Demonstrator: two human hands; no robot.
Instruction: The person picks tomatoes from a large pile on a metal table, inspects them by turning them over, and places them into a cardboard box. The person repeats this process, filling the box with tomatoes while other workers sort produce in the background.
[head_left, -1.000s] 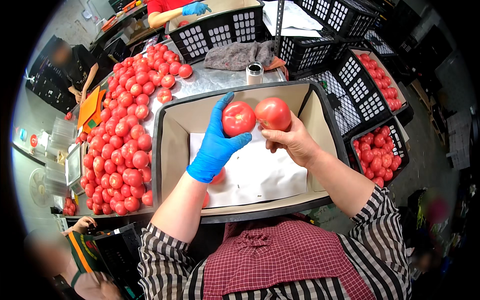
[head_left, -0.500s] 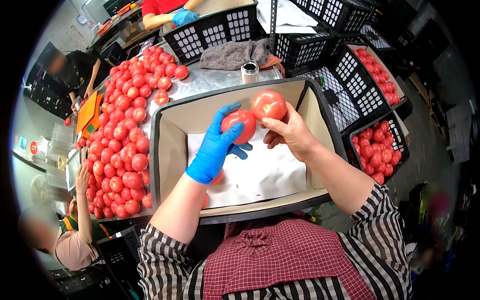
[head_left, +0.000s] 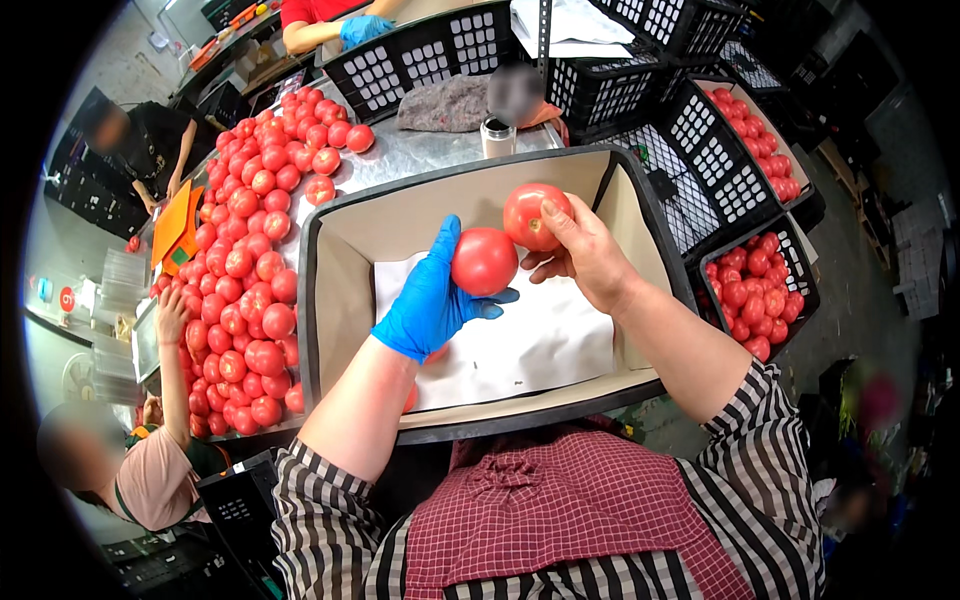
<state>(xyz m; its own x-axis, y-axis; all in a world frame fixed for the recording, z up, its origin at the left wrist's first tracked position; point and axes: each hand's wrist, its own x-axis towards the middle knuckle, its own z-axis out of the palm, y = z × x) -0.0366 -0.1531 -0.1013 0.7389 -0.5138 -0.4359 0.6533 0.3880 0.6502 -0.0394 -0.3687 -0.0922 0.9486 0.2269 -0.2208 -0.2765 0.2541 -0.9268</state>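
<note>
My left hand (head_left: 425,310), in a blue glove, cradles a red tomato (head_left: 484,262), its thumb lifted off the fruit. Bare and ungloved, my right hand (head_left: 590,255) grips another tomato (head_left: 535,215) between thumb and fingers, with the stem scar showing. The two tomatoes are side by side, almost touching. Both hands are over a black crate (head_left: 490,430) lined with beige card and a white sheet (head_left: 540,350). Partly hidden behind my left wrist and forearm, a few red tomatoes lie at the crate's left side.
A large heap of tomatoes (head_left: 235,270) covers the metal table to the left. Tomato-filled crates (head_left: 755,295) stand at the right, near stacked black crates (head_left: 605,95). A jar (head_left: 497,138) and grey cloth (head_left: 445,103) lie beyond my crate. Co-workers are at the left and far side.
My left thumb has lifted from its tomato, which now shows a smooth side. The right hand's tomato has turned, with the thumb now across it. A co-worker's hand at left has moved slightly.
</note>
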